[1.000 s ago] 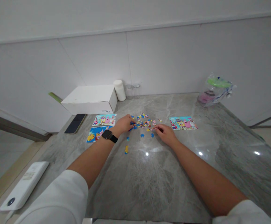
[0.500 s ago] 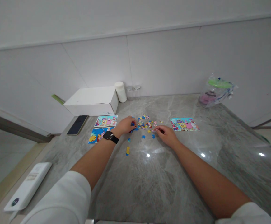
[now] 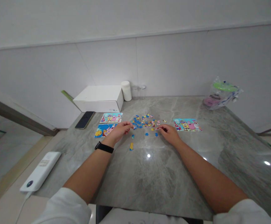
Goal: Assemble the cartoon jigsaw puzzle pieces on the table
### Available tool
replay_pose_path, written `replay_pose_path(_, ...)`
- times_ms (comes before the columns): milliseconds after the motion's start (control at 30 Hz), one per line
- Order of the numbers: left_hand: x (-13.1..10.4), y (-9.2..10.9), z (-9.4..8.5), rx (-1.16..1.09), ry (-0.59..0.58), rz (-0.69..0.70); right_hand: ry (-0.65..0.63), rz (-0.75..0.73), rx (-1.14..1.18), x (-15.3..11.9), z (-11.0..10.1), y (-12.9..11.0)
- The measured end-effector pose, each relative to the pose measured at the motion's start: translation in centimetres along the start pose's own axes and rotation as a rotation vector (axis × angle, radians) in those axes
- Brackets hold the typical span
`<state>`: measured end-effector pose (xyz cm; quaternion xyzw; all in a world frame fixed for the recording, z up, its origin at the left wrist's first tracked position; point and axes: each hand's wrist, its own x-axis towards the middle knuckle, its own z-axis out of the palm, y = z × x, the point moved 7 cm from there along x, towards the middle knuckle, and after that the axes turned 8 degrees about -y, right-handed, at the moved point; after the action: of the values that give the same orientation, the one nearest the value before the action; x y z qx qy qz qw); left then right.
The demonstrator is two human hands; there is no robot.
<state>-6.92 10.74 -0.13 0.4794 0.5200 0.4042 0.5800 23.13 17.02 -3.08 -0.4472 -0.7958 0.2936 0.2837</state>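
Observation:
Loose jigsaw puzzle pieces (image 3: pixel 147 123), mostly blue, yellow and pink, lie in a heap on the grey marbled table (image 3: pixel 154 180). At the heap's left edge, my left hand (image 3: pixel 121 130) has thumb and fingers pinched together on a small puzzle piece, mostly covered by the fingertips. My right hand (image 3: pixel 170 133) pinches another small puzzle piece at the heap's right edge. Nearer to me lie a yellow joined strip of pieces (image 3: pixel 131 146) and a single light-blue piece (image 3: pixel 133 136). Two blue pieces (image 3: pixel 147 134) sit just in front of the heap.
A cartoon picture card (image 3: pixel 188 125) lies right of my right hand; two more cards (image 3: pixel 111 117) lie on the left. Behind them stand a white box (image 3: pixel 99 98), a white bottle (image 3: pixel 126 91) and clear jars (image 3: pixel 142 92). A phone (image 3: pixel 85 120), white power bank (image 3: pixel 40 171) and bagged tub (image 3: pixel 220 95) are farther out.
My left hand has drawn back leftward from over the blue pieces, uncovering them, and its wrist has turned. My right hand stays pinched near the heap's right edge. The camera view has shifted slightly.

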Motion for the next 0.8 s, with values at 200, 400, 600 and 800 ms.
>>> replay_pose_path(200, -3.3, -0.6, 0.2, -0.077, 0.060, 0.063, 0.019, 0.004, -0.009, -0.3, -0.1, -0.4)
replay_pose_path(400, -4.0, -1.3, -0.1, 0.020, 0.099, 0.131, 0.089, 0.022, -0.068, -0.7, -0.7, -0.7)
replay_pose_path(600, -3.5, -2.0, 0.6, 0.067, 0.061, 0.177, 0.227, -0.073, -0.077, -2.0, -1.8, -5.8)
replay_pose_path(800, -3.6, -2.1, 1.7, 0.071, 0.023, 0.232, -0.025, -0.330, 0.042, -3.3, 4.8, -13.2)
